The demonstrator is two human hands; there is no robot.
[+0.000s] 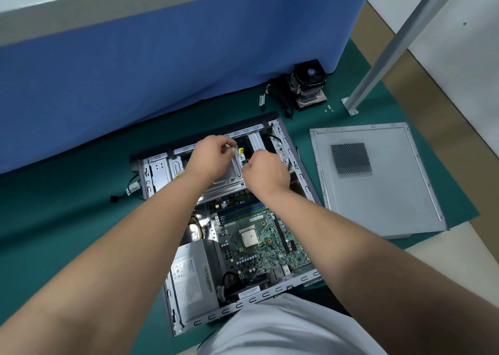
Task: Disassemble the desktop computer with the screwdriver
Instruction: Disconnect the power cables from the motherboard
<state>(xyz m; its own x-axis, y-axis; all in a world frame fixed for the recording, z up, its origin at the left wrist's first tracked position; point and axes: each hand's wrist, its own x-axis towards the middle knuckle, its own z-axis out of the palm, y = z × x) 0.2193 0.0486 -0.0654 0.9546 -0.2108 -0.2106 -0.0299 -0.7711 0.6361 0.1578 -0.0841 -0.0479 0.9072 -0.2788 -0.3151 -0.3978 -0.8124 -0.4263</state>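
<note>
The open desktop case (156, 174) lies on its side on a green mat, with its motherboard (253, 241) and bare CPU socket showing. A grey power supply (191, 279) fills its near left corner. Both hands reach over the drive cage (229, 176) at the far end. My right hand (266, 169) is curled round a screwdriver (241, 153) with a yellow-topped handle, the tip hidden behind the fist. My left hand (212, 155) pinches a small part next to the tool; what it is I cannot tell.
The removed grey side panel (378, 182) lies flat to the right of the case. A CPU cooler with fan (309, 84) and loose screws (329, 108) sit at the back near a blue partition (162, 71). A metal table leg (378, 66) stands at right.
</note>
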